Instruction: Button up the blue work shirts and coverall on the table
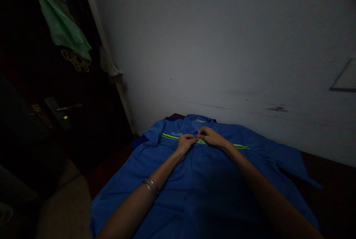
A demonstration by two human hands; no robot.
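A blue, collared cloth shirt (167, 187) lies spread, white lettering (175, 133) at left above its neon-yellow chest stripe (241, 146); left hand (185, 143) and right hand (210, 135) pinch its front.

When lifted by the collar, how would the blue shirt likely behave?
The blue shirt would probably hang floppy, since its body lies in soft wrinkles. Rolling or tipping seems unlikely, as it is spread flat. A sideways push would likely bunch it up, judging by the loose folds around its sleeves.
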